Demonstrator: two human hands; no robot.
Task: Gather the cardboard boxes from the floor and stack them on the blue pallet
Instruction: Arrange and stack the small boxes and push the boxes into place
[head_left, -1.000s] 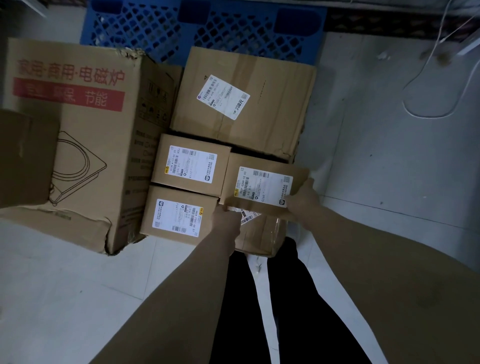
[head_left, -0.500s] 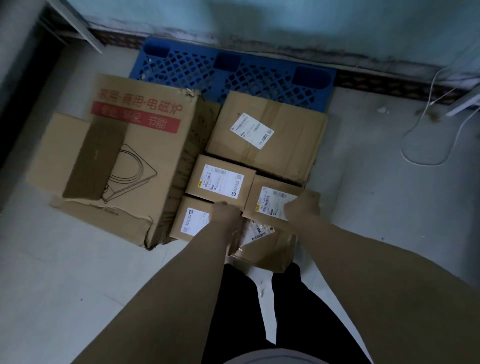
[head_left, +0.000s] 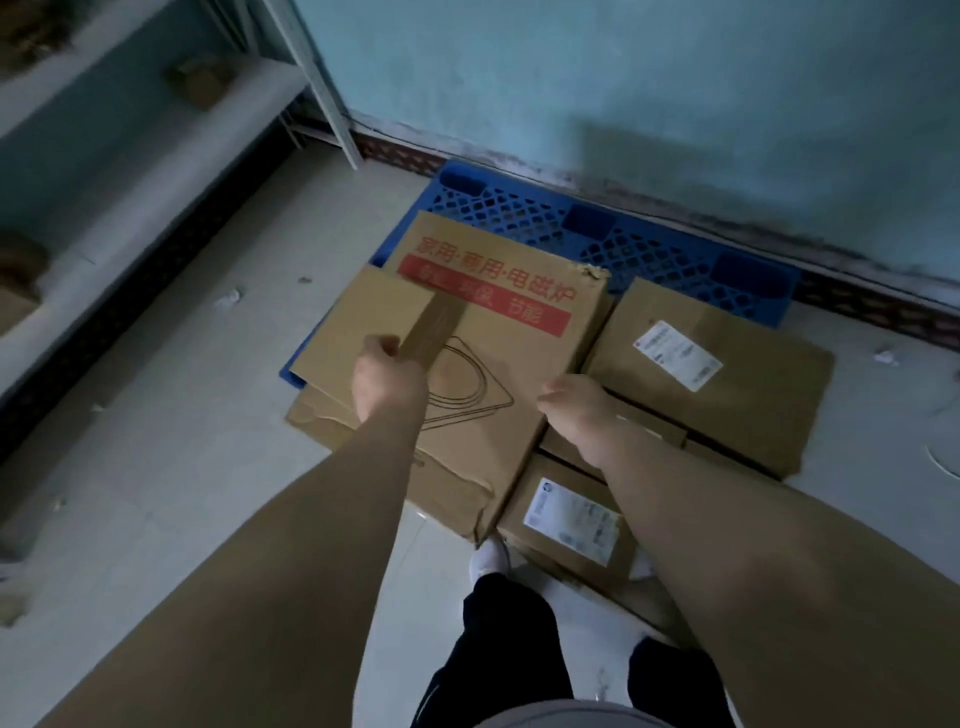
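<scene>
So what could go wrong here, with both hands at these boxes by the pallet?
The plain box rests on the printed box; it may slide off in a lift. The printed box's near corner is torn and may give way. The labelled box by the white shoe could trip a step.

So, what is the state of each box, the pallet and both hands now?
printed box, closed, flat, near corner torn.
plain box, closed, over the printed box's left side.
wide labelled box, closed, flat beside the printed box.
small labelled box, closed, on the floor.
blue pallet, partly covered, back bare.
left hand, grips the plain box's corner.
right hand, fingers curled at the printed box's edge; grip unclear.
</scene>
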